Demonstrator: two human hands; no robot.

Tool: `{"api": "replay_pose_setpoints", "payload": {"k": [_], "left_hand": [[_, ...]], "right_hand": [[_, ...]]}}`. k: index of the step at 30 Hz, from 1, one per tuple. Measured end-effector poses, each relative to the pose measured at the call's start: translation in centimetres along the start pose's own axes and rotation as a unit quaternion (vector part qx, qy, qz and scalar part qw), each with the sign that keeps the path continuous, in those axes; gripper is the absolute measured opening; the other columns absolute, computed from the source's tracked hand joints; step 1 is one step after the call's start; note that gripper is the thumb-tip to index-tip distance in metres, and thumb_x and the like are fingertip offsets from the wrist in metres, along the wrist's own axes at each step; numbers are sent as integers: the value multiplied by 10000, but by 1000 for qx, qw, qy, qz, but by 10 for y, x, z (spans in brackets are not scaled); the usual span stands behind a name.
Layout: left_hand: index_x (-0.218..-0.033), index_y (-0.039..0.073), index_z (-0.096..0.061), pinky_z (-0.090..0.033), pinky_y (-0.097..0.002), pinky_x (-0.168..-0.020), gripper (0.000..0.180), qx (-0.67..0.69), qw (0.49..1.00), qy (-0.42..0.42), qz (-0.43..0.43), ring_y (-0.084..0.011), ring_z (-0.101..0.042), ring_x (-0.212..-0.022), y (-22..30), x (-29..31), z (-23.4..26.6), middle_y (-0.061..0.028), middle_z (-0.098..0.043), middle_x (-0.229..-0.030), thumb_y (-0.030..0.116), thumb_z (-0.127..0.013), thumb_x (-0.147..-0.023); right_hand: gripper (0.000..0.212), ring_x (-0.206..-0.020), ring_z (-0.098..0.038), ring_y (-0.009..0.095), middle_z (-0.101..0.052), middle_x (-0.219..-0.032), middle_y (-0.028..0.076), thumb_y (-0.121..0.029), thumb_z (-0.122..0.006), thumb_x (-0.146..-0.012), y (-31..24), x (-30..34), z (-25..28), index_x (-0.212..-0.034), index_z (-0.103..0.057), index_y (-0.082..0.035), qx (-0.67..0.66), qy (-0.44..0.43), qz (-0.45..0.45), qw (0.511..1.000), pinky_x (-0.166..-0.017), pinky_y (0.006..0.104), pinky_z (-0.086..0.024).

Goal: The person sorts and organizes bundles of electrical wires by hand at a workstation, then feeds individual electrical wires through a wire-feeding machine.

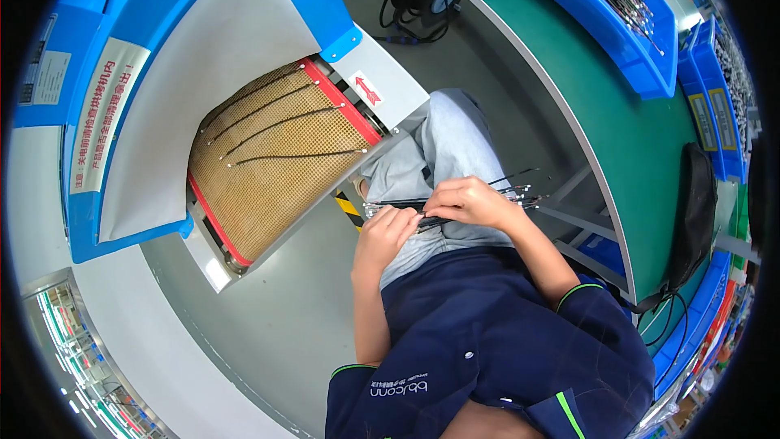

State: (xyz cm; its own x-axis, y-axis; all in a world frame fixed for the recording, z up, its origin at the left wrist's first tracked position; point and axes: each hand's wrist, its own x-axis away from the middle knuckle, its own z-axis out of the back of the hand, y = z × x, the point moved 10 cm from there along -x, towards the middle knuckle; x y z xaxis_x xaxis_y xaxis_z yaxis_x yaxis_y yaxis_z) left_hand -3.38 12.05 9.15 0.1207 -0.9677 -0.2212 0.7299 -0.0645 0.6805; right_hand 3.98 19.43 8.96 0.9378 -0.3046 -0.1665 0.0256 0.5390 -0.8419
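Black cables (398, 202) lie beneath left hand (383, 237) and right hand (471, 200), fingertips pinched on one. At ten o'clock, a mesh belt (280, 203) carries four more.

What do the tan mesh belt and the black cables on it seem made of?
Mesh belt: perhaps coated woven fibre, matte, judging by its grid. Black cables: probably plastic or braided sheathing, dull, since they curve smoothly; pale tips perhaps metal.

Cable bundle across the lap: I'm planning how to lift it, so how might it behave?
The cable bundle would probably spread when lifted, since its ends fan out loosely. Its strands look thin, so likely light and bendable. Some ends jut out fairly straight, hinting at slight springiness.
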Motion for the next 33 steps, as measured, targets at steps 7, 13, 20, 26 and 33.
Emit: {"api": "replay_pose_setpoints", "payload": {"k": [7, 13, 20, 26, 33], "left_hand": [[-846, 31, -634, -480, -331, -651, 164, 3, 995, 95, -33, -237, -590, -726, 12, -1, 13, -77, -613, -809, 15, -699, -696], [-829, 21, -631, -482, -327, -641, 198, 37, 993, 113, -17, -229, -598, -719, 3, 4, 20, -79, -619, -794, -25, -705, -651], [-818, 24, -633, -489, -324, -666, 185, 43, 995, 92, -3, -230, -606, -728, 2, 1, 18, -79, -628, -788, -37, -696, -655], [-810, 37, -627, -484, -328, -652, 161, -17, 990, 135, 43, -227, -598, -732, -30, 24, 49, -69, -628, -779, -9, -691, -670], [-800, 28, -625, -474, -313, -646, 165, -40, 979, 155, 126, -228, -593, -732, -63, 49, 73, -71, -626, -778, -38, -687, -662]], "right_hand": [[104, -723, -628, 237, -637, -813, 78, -73, -663, -767, 5, 0, 2, -864, -654, -37, -62, 14, -34, 997, -624, 313, -506], [92, -684, -616, 244, -627, -782, 84, -75, -663, -763, 7, 1, 12, -838, -648, -23, -72, 24, -54, 996, -602, 313, -495], [93, -677, -609, 269, -618, -772, 95, -95, -652, -773, 5, -1, 11, -831, -636, -24, -63, 11, -58, 996, -603, 328, -488], [119, -730, -614, 264, -628, -803, 87, -144, -652, -765, 35, 18, 42, -842, -630, -55, 19, -7, -142, 990, -651, 341, -481], [132, -725, -603, 251, -621, -807, 82, -83, -660, -742, 37, 28, 73, -864, -632, -41, 43, 33, -159, 986, -647, 328, -479]]}}
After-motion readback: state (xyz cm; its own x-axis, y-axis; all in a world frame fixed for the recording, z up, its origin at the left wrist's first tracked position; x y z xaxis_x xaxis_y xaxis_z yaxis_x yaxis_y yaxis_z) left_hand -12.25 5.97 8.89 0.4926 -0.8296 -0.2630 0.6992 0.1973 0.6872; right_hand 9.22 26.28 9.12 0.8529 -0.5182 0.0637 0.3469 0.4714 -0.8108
